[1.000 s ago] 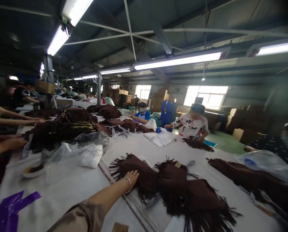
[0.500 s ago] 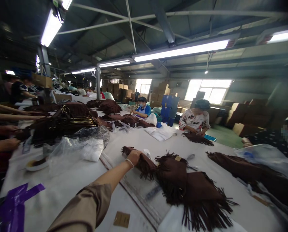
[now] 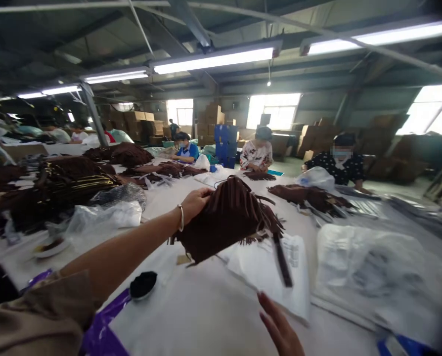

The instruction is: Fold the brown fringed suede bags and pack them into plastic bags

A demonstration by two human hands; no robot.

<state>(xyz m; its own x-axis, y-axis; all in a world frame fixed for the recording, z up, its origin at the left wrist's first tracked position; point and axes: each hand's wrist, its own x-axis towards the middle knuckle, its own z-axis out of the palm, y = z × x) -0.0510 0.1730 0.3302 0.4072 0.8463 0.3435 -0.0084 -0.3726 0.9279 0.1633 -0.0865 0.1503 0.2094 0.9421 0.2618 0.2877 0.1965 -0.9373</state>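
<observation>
My left hand (image 3: pixel 197 201), with a bracelet at the wrist, pinches the upper edge of a dark brown fringed bag (image 3: pixel 217 222). The bag is lifted above the table and tilted, its fringe falling to the right and a strap (image 3: pixel 282 262) dangling from it. Low in the view, my right hand (image 3: pixel 278 326) is partly visible, fingers stretched out and apart, touching nothing. Between the bag and this hand lies a white plastic bag (image 3: pixel 291 272) on the white table (image 3: pixel 191 306). A small tan tag (image 3: pixel 184 259) shows beneath the bag's lower left corner.
Brown fringed pieces (image 3: pixel 80 183) are heaped at left, beside clear plastic (image 3: pixel 106 217). A small dish with black contents (image 3: pixel 143 285) and purple plastic (image 3: pixel 106 326) lie nearby. Large plastic bags (image 3: pixel 376 277) cover the right. Several people sit across the table, one in a dotted top (image 3: pixel 335 165).
My left hand has raised the fringed bag off the table. The view has swung right, and my right hand has come into the lower edge.
</observation>
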